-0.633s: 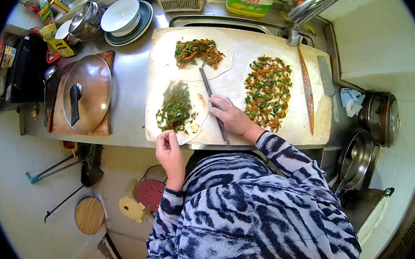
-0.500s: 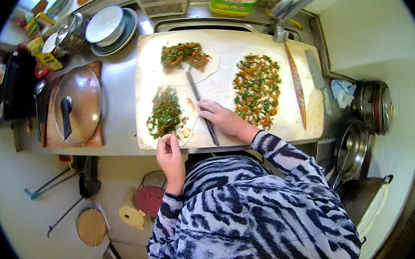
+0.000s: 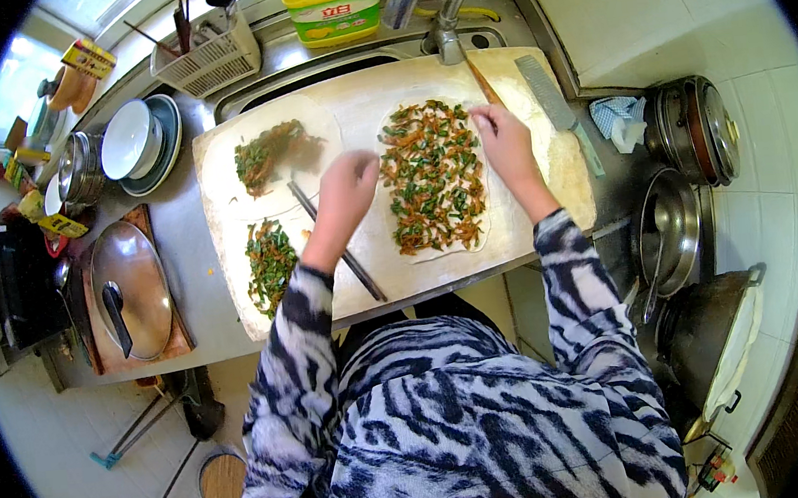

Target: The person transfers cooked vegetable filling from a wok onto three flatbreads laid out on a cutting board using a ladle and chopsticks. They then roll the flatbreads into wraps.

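On the pale board (image 3: 550,220) lie several thin dough sheets topped with chopped greens and orange shreds. My right hand (image 3: 510,147) is at the upper right edge of the right-hand dough sheet (image 3: 419,256), its thumb and fingers pinched together; whether they grip the dough's rim is hidden. Over that sheet's left edge hovers my left hand (image 3: 348,201), fingers curled and somewhat blurred. Beneath my left wrist a dark, thin pair of chopsticks (image 3: 359,274) lies slantwise. A second filled dough sheet (image 3: 310,123) is at the back left, and another heap of filling (image 3: 271,266) sits in front of it.
Behind the board are the sink (image 3: 306,83), a faucet (image 3: 448,38) and a yellow jug (image 3: 332,1). A knife (image 3: 545,91) lies at the board's right edge, near stacked pots (image 3: 690,130). Leftward, a glass lid (image 3: 134,289) rests on a cutting board, with bowls (image 3: 131,140) behind.
Both my hands have moved to the right-hand dough sheet, the right one off the chopsticks and the left one away from the front left filling. The view has shifted to the right.
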`<control>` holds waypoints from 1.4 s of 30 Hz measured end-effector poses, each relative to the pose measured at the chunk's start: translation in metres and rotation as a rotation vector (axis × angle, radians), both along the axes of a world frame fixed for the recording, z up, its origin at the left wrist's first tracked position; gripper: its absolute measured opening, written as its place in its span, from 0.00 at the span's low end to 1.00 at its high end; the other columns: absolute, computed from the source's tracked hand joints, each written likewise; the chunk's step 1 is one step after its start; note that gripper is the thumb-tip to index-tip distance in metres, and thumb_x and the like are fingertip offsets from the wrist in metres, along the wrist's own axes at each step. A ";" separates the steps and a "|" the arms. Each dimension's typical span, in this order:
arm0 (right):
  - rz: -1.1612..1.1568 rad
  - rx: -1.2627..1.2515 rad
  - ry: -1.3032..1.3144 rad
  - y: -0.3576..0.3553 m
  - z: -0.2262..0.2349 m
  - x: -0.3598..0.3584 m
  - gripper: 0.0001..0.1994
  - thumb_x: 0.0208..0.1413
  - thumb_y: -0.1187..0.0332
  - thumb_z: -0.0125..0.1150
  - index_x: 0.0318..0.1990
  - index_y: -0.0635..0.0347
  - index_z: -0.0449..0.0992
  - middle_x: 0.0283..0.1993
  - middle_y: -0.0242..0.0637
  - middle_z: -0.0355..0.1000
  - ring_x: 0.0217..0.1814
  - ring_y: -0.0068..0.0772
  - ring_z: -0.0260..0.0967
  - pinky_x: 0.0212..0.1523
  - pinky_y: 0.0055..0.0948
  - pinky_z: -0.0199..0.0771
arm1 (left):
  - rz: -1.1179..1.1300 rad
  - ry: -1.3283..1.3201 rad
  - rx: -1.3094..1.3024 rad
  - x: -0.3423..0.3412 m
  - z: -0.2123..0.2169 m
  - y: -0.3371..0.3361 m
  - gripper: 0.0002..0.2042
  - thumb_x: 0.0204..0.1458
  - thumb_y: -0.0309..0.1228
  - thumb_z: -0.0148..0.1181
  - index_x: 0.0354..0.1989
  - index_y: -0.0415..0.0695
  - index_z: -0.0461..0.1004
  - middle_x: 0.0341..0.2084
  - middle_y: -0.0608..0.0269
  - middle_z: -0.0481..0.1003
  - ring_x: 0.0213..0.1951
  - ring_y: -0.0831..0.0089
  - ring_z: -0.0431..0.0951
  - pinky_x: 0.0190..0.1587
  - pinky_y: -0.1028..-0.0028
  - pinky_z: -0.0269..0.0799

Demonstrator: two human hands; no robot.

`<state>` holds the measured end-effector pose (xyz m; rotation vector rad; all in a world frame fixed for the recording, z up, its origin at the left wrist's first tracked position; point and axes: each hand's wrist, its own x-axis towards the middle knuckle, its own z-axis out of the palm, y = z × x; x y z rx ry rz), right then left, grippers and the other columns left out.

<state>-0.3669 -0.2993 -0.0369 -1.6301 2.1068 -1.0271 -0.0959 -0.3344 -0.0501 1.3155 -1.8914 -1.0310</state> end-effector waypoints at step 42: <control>0.348 0.272 0.137 -0.055 -0.008 -0.024 0.13 0.55 0.60 0.61 0.45 0.53 0.79 0.31 0.41 0.77 0.38 0.48 0.74 0.45 0.42 0.74 | -0.614 -0.341 -0.030 -0.067 -0.028 -0.125 0.08 0.48 0.30 0.63 0.35 0.40 0.77 0.30 0.51 0.76 0.35 0.52 0.75 0.39 0.60 0.72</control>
